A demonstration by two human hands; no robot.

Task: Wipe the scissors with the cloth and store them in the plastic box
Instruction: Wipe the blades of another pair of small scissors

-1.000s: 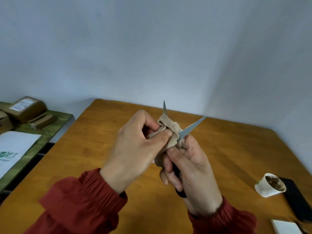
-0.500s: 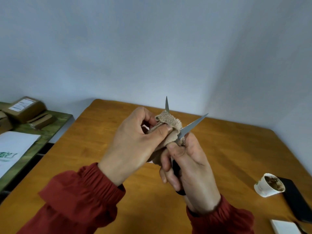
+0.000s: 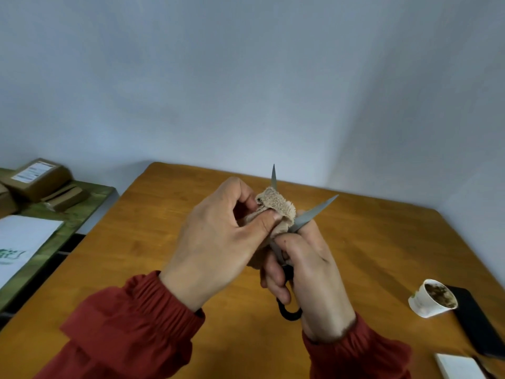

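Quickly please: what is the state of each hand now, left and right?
Left hand: closed, pinching the cloth around one scissor blade.
Right hand: closed, gripping the scissors, whose blades are spread apart.

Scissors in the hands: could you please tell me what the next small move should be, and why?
Probably slide the cloth up toward the upright blade's bare tip: the left hand pinches it around that blade, and the right hand steadies the open scissors.
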